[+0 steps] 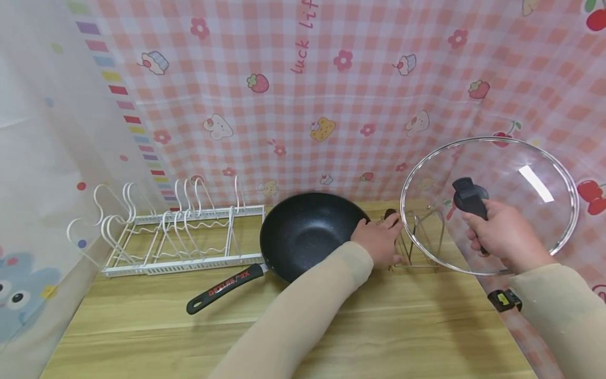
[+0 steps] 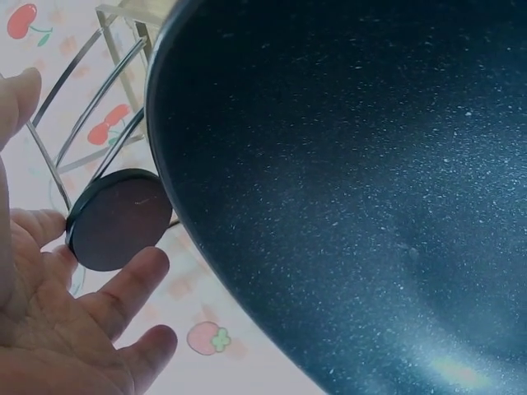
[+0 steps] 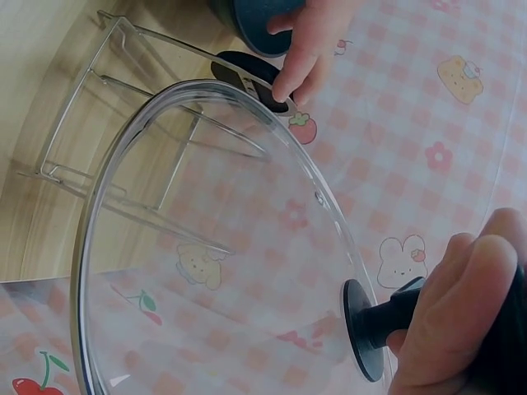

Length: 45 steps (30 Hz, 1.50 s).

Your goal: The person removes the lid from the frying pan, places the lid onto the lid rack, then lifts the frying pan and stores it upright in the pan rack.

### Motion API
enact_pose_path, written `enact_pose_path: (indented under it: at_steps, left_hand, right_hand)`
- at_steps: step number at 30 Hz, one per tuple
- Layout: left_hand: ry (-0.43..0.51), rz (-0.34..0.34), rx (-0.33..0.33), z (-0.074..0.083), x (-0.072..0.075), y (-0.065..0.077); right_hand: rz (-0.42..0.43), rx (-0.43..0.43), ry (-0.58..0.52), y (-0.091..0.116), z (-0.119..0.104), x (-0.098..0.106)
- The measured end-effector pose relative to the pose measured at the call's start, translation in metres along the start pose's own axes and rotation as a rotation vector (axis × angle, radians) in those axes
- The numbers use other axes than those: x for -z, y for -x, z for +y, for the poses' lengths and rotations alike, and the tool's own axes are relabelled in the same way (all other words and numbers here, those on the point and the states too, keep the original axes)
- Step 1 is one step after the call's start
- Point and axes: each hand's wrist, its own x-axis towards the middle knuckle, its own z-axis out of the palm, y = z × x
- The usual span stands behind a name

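Note:
My right hand grips the black handle of a large clear glass lid with a metal rim. The lid is raised at the right, facing me and partly overlapping a small metal wire stand. My left hand is at the right side of a black wok, fingers spread toward the stand. In the left wrist view, those fingers touch a round dark disc on the stand, with the thumb apart from it. The wok's long black handle points front left.
A white wire rack with tall curved dividers stands left of the wok. The wooden table meets a pink checked cloth at the back. A black strap-like device shows by my right sleeve.

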Motion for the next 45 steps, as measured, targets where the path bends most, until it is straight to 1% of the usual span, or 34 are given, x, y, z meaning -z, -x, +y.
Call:
enact_pose_path:
  at_steps: [5, 11, 19, 28, 35, 45]
  left_hand:
    - [-0.017, 0.003, -0.005, 0.0, -0.0011, -0.0007]
    - [-0.034, 0.013, -0.015, -0.0009, -0.0019, -0.0027]
    - [-0.031, -0.007, -0.018, -0.0008, -0.0009, -0.0006]
    - [0.056, -0.018, -0.009, -0.001, 0.0002, -0.001]
    - [0.02, 0.004, -0.012, -0.0023, 0.0, -0.0014]
    - [0.014, -0.004, -0.007, 0.0006, 0.0038, 0.001]
  right_hand:
    - [-0.008, -0.015, 0.015, 0.0003, -0.0006, -0.0007]
    - [-0.009, -0.012, 0.051, -0.0001, -0.0014, -0.0006]
    - [-0.003, -0.014, 0.09, -0.001, 0.0011, -0.0017]
    - [-0.024, -0.014, 0.064, -0.0022, 0.0023, -0.0031]
    - [-0.025, -0.005, 0.083, -0.0025, 0.0039, -0.0034]
    - [-0.032, 0.015, 0.1, -0.0048, 0.0038, -0.007]
